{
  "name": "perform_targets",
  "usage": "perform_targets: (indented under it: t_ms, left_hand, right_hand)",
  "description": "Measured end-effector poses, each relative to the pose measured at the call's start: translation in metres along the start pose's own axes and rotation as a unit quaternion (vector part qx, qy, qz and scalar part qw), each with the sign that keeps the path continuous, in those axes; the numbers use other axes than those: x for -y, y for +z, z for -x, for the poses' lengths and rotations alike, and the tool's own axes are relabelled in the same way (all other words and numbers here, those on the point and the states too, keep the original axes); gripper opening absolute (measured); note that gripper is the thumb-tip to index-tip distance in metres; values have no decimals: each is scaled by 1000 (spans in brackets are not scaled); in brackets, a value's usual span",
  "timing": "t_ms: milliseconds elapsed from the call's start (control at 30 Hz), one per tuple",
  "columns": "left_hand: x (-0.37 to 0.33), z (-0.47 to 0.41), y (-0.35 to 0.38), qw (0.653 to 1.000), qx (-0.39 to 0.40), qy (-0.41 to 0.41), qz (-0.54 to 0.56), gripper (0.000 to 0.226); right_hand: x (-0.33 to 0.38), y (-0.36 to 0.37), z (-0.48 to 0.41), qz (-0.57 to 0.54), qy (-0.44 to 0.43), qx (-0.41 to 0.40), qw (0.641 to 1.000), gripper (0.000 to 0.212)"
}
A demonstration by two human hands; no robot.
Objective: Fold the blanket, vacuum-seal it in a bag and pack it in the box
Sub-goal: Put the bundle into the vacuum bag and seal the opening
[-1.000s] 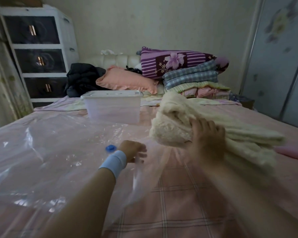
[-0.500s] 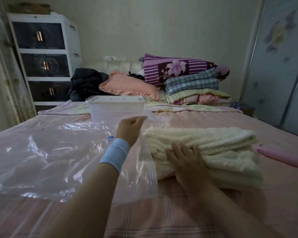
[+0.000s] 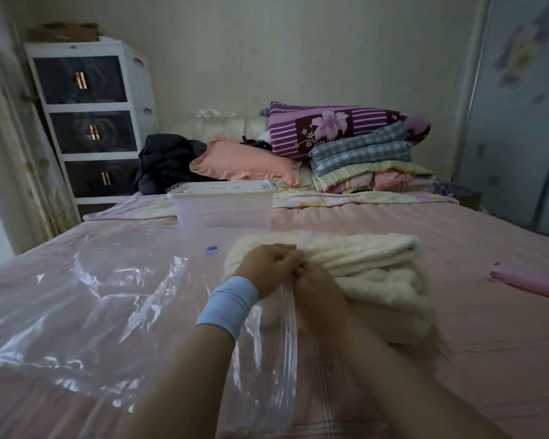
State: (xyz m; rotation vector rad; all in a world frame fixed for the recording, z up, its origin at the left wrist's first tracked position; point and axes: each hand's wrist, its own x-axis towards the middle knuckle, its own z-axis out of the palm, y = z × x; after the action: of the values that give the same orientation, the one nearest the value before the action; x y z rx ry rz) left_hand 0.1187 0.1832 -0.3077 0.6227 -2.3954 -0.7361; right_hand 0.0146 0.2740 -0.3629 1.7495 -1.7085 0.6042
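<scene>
Mid-bagging, pinching the mouth of the bag (image 3: 108, 299) at the left end of the blanket (image 3: 365, 258) with the left hand (image 3: 267, 267), beside a right hand (image 3: 317, 293) too hidden to read; then, probably, widening that mouth and sliding the blanket in.

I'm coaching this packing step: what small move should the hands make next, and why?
Probably draw the mouth of the bag further over the blanket: the left hand grips its edge beside the right hand, and most of the blanket lies outside it.

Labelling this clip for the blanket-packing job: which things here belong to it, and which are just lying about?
Job: cream blanket, vacuum bag, lidded plastic box.
Lying about: pink pillow, purple pillow, folded bedding stack, dark clothing, drawer unit.
</scene>
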Motion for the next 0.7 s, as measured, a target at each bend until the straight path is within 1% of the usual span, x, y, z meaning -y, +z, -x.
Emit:
perform_targets:
  t_ms: [33,67,100,133,167,200,233,267,300,333,367,400,467,500,533,567,633,700]
  left_hand:
    - [1,1,3,1000,-11,-6,3,49]
    - [1,1,3,1000,-24,-8,3,58]
    - [1,0,3,999,-31,-6,-5,62]
    - [1,-2,2,999,-32,-2,-22,61]
    - [1,-4,2,998,-28,8,-58,57]
    - [0,-6,2,993,-21,15,-115,53]
    - [-1,-8,3,984,-15,17,-179,49]
    - [-5,-9,5,973,-11,13,-230,48]
    - [-11,-10,8,964,-11,8,-266,48]
    - [-17,-10,11,957,-18,6,-290,50]
    - [-21,-11,14,952,-26,2,-306,54]
    - [-23,-10,18,948,-28,-2,-316,62]
    - [-24,-7,27,943,2,-15,-333,79]
    - [-21,-6,30,938,26,-21,-345,82]
    - [-19,-5,33,933,47,-22,-355,80]
    - [-17,-5,34,932,58,-20,-357,72]
    - [-17,-5,32,941,61,-13,-334,55]
    - [-18,-5,26,951,56,-6,-306,50]
  right_hand:
    - [-8,-12,-1,-55,19,49,997,39]
    - [-16,-25,1,-111,62,72,989,39]
    - [-25,-37,5,-157,100,72,980,36]
    - [-34,-48,9,-165,113,37,979,32]
    - [-44,-57,14,-117,106,-2,987,34]
    - [-55,-63,20,-34,102,-14,994,47]
    - [-63,-69,23,42,117,23,992,72]
    - [-70,-77,27,83,147,98,981,101]
    - [-76,-82,33,99,178,182,962,124]
    - [-79,-84,40,108,194,255,941,138]
    - [-80,-83,48,121,192,300,927,146]
    - [-78,-81,56,139,185,316,920,151]
    - [-72,-75,68,185,173,304,918,152]
    - [-70,-72,70,204,177,284,920,149]
    - [-69,-69,73,207,190,260,924,144]
    - [-68,-66,75,200,204,244,927,141]
    - [-64,-58,76,184,231,232,927,136]
    - [-65,-53,75,178,249,207,929,131]
